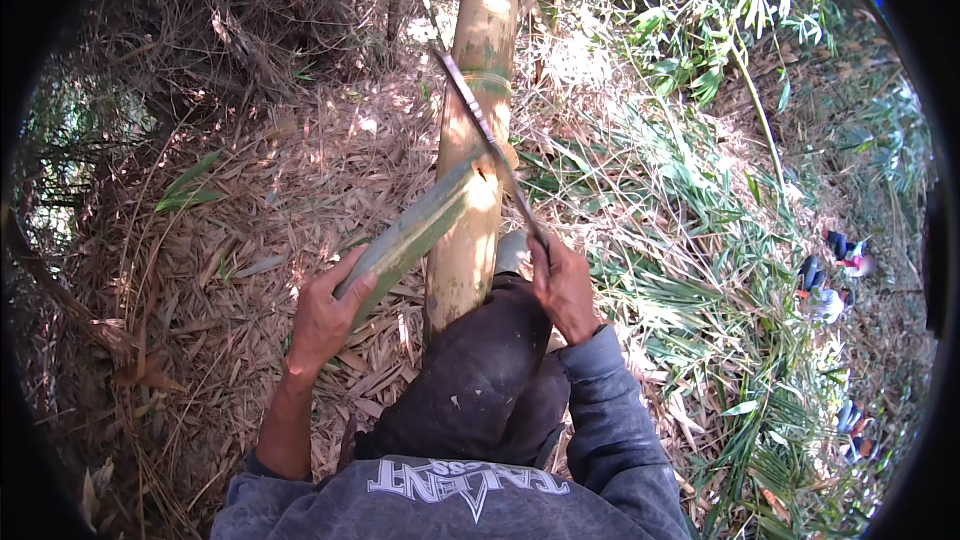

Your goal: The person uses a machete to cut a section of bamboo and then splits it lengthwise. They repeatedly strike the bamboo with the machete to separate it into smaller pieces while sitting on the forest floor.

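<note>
A green bamboo piece [418, 227] and a long thin blade [471, 103] slant opposite ways across a yellowish pole [462, 252].

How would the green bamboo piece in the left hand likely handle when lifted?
The green bamboo piece is probably stiff: it runs straight beyond the left hand. It seems fairly light, held one-handed near its end, though the pole may support its far end.

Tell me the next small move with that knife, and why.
Probably a short cut at the strip's far end: the left hand grips its near end, the far end lies over the pole, and the right hand holds the knife there.
</note>
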Available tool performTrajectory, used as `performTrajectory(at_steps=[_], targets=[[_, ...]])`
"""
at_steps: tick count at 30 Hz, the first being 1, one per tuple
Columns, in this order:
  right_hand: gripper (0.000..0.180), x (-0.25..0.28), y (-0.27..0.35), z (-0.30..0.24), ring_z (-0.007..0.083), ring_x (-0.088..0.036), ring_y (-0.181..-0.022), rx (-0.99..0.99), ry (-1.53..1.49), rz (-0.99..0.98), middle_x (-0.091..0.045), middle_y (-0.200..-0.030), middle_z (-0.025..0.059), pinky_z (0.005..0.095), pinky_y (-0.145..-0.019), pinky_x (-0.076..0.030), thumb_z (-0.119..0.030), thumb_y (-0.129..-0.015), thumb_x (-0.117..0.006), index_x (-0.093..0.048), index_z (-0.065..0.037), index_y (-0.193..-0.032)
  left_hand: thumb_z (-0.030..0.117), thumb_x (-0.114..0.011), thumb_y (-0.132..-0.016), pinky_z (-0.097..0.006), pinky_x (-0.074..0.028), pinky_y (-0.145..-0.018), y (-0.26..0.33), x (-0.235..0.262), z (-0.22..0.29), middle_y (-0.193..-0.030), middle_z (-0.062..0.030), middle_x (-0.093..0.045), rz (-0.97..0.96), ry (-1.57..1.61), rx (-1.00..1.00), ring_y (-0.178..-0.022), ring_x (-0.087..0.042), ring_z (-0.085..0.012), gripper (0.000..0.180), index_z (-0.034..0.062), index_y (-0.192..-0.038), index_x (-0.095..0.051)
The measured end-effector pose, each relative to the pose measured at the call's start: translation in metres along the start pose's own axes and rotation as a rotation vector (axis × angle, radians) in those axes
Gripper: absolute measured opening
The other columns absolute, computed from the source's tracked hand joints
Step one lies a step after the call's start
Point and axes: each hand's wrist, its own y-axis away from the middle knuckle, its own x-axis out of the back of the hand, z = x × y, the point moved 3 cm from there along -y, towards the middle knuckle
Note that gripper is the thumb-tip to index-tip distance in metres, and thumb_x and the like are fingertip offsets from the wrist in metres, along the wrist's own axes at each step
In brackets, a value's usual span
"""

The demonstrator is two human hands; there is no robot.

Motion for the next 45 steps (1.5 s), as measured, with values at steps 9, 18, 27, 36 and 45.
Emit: performTrajectory(at_steps=[9,18,27,36,45], targets=[[0.02,0.018,-0.021,-0.014,0.0144,-0.046,-0.047,-0.277,-0.261,0.165,-0.051,-0.056,0.0077,0.0336,-0.045,-0.038,-0.019,-0.094,-0.065,-0.068,0.0,-0.097,0.037,-0.062,-0.095,-0.037,-0.05,-0.089,0.007,-0.013,-0.006,-0.112,-0.0225,-0.069,-0.027,0.075,0.087,-0.102,-0.067,-0.0275,0.054,-0.0022,-0.132,-0.056],[0.036,-0.011,-0.071,-0.003,0.0374,-0.062,-0.057,-0.186,-0.064,0.156,-0.062,-0.064,0.0209,0.045,-0.052,-0.046,-0.031,-0.087,-0.072,-0.06,0.002,-0.097,0.036,-0.059,-0.096,-0.044,-0.047,-0.091,0.016,-0.047,-0.022,-0.112,-0.0254,-0.064,-0.005,-0.015,-0.018,-0.103,-0.062,-0.0409,0.052,-0.0033,-0.13,-0.054],[0.014,0.024,-0.004,-0.007,0.0362,-0.058,-0.055,0.044,0.018,0.022,-0.058,-0.064,0.0189,0.044,-0.05,-0.042,-0.015,-0.095,-0.06,-0.058,-0.003,-0.101,0.045,-0.044,-0.101,-0.038,-0.048,-0.081,-0.003,-0.037,-0.045,-0.097,-0.021,-0.066,-0.187,0.147,0.041,-0.09,-0.064,-0.0299,0.054,-0.0011,-0.126,-0.056],[0.016,0.011,0.005,-0.011,0.0378,-0.059,-0.057,0.084,0.086,-0.063,-0.061,-0.068,0.0181,0.0459,-0.052,-0.045,-0.012,-0.093,-0.062,-0.057,-0.005,-0.106,0.047,-0.051,-0.098,-0.036,-0.05,-0.073,-0.012,-0.02,-0.023,-0.087,-0.0189,-0.067,-0.132,0.014,0.063,-0.079,-0.065,-0.0246,0.055,-0.0022,-0.12,-0.061],[0.018,0.005,0.004,-0.015,0.0361,-0.063,-0.059,0.184,0.164,-0.003,-0.064,-0.074,0.0173,0.0427,-0.052,-0.048,-0.007,-0.091,-0.065,-0.059,-0.004,-0.107,0.05,-0.053,-0.096,-0.037,-0.051,-0.073,-0.011,-0.022,-0.028,-0.088,-0.0199,-0.069,-0.131,0.035,0.101,-0.08,-0.067,-0.0255,0.056,0.0012,-0.123,-0.061]])
